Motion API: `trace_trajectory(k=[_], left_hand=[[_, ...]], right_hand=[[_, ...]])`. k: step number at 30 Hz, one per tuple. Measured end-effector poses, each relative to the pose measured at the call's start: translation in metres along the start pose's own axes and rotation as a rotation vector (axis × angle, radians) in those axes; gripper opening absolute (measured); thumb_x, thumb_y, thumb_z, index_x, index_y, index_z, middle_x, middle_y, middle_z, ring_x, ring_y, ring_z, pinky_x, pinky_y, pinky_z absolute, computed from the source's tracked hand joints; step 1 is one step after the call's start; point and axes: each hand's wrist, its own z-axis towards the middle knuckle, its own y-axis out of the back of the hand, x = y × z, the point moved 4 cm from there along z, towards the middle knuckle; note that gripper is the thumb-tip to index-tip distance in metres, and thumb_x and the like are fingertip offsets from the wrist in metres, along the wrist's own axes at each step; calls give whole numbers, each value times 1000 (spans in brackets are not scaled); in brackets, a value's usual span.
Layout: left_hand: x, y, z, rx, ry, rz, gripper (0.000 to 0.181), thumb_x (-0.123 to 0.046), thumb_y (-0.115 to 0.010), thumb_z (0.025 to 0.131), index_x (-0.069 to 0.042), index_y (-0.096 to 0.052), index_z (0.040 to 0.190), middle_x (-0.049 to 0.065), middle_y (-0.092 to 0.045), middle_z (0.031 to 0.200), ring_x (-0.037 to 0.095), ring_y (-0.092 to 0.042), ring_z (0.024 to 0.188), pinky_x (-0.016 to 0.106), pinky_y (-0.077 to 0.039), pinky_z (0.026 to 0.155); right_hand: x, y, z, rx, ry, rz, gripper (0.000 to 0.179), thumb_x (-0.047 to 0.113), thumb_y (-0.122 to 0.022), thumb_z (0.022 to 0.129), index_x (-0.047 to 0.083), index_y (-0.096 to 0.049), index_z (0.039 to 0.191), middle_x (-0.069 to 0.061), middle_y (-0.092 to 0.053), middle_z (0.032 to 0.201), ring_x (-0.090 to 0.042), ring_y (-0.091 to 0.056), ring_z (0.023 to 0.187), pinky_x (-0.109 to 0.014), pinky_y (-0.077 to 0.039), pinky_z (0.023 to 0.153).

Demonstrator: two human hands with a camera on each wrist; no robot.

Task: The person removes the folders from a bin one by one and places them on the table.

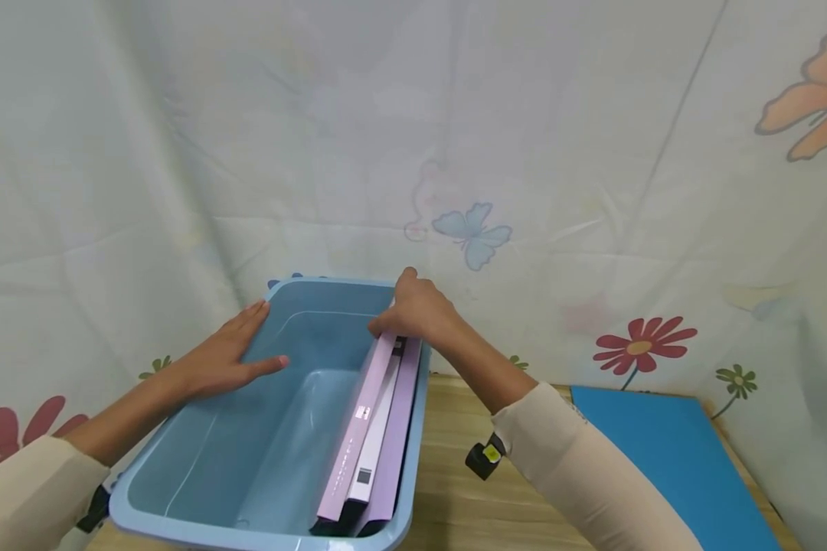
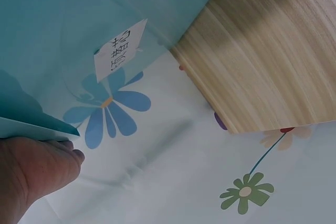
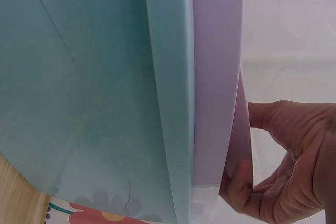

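Note:
A light blue plastic tub [image 1: 276, 444] stands in front of me. Along its right side, several slim flat boxes stand on edge: a pink box [image 1: 355, 436], a white box [image 1: 375, 451] and a lilac box [image 1: 400, 436]. My right hand [image 1: 416, 306] reaches over the far right corner and pinches the far end of the pink box between thumb and fingers. From the right wrist view, that hand [image 3: 294, 156] shows beside the lilac and pink faces. On the left rim rests my left hand [image 1: 227, 356], fingers straight and thumb spread over the inside.
A blue flat board or sheet [image 1: 668, 459] lies to the right on the wooden table [image 1: 496, 505]. Behind hangs a pale flowered curtain [image 1: 344, 138]. A white label with handwriting [image 2: 119, 51] is stuck to the tub's outer side.

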Motion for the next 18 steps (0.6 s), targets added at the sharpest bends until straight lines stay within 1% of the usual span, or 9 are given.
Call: trace_trajectory(k=[2,4,6,8,9,10,13,15,18], left_hand=[[1,-1,0,-1,-1,-1,114,-59,-72,102,0,-12,180,33,-14,186,65,-20,168,94,-25,122],[2,-1,0,1,0,-2,114,-59,-72,102,0,-12,180,33,-14,186,65,-20,168,94,-26,121],[2,-1,0,2,1,-2,114,-59,-72,103,0,-12,180,33,-14,186,65,-20,168,94,-26,121],[3,-1,0,3,3,-1,114,-59,-72,103,0,-11,180,33,-14,186,65,-20,168,95,-25,121],[3,-1,0,2,5,0,114,-59,-71,103,0,-11,180,33,-14,186,65,-20,168,95,-26,121],[3,-1,0,2,7,1,114,-59,-71,103,0,-11,180,33,-14,186,65,-20,168,95,-26,121],[5,-1,1,-1,9,4,114,-59,-71,103,0,-11,180,33,-14,186,66,-20,168,95,-26,120],[5,-1,2,-3,7,3,115,-59,-72,103,0,-11,180,34,-14,186,66,-20,168,95,-26,120],[7,-1,3,-6,2,0,115,-58,-72,102,1,-12,180,34,-14,186,66,-21,168,95,-26,120]], right_hand=[[2,1,-1,-2,12,30,77,26,-86,89,-5,-46,148,-19,-70,120,-30,-73,98,-43,-64,89],[3,1,-2,0,25,73,71,21,-83,92,-5,-47,146,-22,-71,120,-24,-78,86,-38,-67,85],[5,3,-4,2,37,105,66,17,-79,93,-6,-46,146,-24,-72,120,-20,-81,74,-37,-69,84],[6,4,-5,7,43,146,63,14,-74,94,-8,-45,147,-25,-74,118,-21,-81,63,-36,-69,82],[6,5,-4,7,43,144,68,14,-71,95,-9,-42,152,-25,-77,115,-17,-81,65,-40,-69,81],[6,7,-4,9,39,139,74,15,-69,95,-10,-38,158,-23,-79,111,-18,-81,66,-43,-69,79],[5,11,-3,27,4,149,86,18,-65,96,-9,-26,167,-18,-83,97,-18,-82,73,-50,-65,59],[3,13,0,35,-25,155,83,21,-65,97,-6,-28,165,-15,-81,93,-21,-82,75,-50,-59,48],[-2,15,3,32,-50,197,59,21,-68,96,-2,-44,145,-18,-76,99,-31,-83,74,-40,-50,41]])
